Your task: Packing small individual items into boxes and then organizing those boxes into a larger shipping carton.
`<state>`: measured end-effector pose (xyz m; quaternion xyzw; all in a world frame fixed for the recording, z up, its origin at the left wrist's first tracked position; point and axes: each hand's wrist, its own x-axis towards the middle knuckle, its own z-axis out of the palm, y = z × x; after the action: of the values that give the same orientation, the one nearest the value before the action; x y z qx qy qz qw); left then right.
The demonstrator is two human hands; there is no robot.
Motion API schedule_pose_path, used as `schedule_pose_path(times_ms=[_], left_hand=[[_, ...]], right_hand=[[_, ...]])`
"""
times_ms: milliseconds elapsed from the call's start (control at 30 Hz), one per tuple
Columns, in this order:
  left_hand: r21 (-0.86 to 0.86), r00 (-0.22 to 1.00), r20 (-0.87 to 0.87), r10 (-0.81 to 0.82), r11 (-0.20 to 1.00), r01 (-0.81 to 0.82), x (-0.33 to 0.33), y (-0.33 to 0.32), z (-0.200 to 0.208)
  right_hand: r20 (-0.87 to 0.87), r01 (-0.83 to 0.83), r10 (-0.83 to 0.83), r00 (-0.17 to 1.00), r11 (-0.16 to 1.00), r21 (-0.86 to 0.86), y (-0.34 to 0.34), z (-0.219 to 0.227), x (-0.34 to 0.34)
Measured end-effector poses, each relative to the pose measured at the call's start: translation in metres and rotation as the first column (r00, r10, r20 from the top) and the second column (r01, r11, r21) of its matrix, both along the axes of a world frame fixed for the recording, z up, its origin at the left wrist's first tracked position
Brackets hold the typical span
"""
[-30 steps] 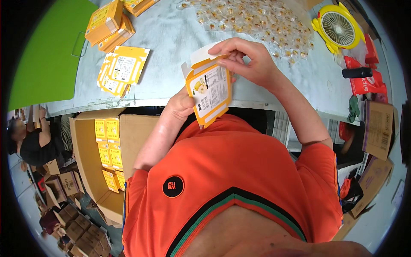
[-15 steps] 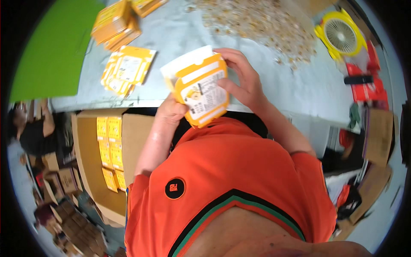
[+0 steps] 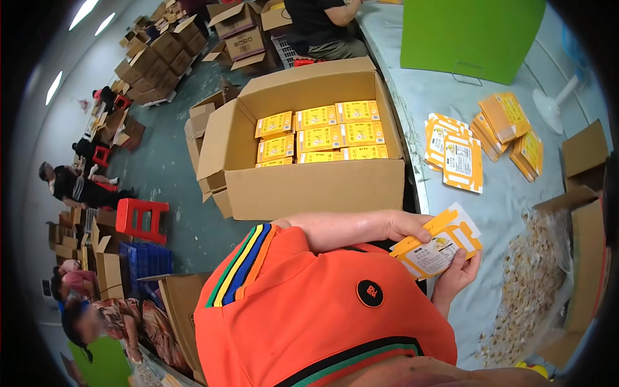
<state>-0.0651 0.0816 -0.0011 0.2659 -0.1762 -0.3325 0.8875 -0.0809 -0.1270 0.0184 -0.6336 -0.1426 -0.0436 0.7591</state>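
Yellow-and-white carton, its panel bearing a fruit picture and small dark print, is gripped by the fingers of the left hand and right hand.

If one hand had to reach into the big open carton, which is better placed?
Probably the left hand: it grips the yellow box on the side nearer the open carton. The right hand holds the farther side. The left would have to let go first.
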Motion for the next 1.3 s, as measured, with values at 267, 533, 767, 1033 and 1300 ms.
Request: schedule_pose_path(times_ms=[267, 533, 767, 1033, 1300], left_hand=[[0.114, 0.991, -0.125, 0.037, 0.993, -0.023, 0.016, -0.003, 0.005], [0.352, 0.908, 0.102, 0.405, 0.839, -0.414, 0.026, -0.022, 0.003], [0.369, 0.843, 0.409, 0.35, 0.782, -0.503, 0.036, -0.06, 0.021], [0.437, 0.622, 0.701, 0.348, 0.479, -0.761, 0.045, -0.072, -0.004], [0.44, 0.638, 0.667, 0.385, 0.487, -0.754, 0.032, -0.081, 0.037]], right_hand=[[-0.163, 0.154, -0.132, 0.978, 0.979, 0.13, 0.024, 0.012, 0.001], [-0.219, 0.273, -0.249, 0.943, 0.958, 0.084, -0.005, 0.01, 0.017], [-0.16, 0.374, -0.36, 0.919, 0.925, 0.067, -0.038, 0.004, 0.007], [-0.224, 0.43, -0.465, 0.857, 0.883, -0.187, -0.037, 0.001, 0.005], [-0.196, 0.556, -0.577, 0.793, 0.817, -0.152, -0.027, -0.01, 0.009]])
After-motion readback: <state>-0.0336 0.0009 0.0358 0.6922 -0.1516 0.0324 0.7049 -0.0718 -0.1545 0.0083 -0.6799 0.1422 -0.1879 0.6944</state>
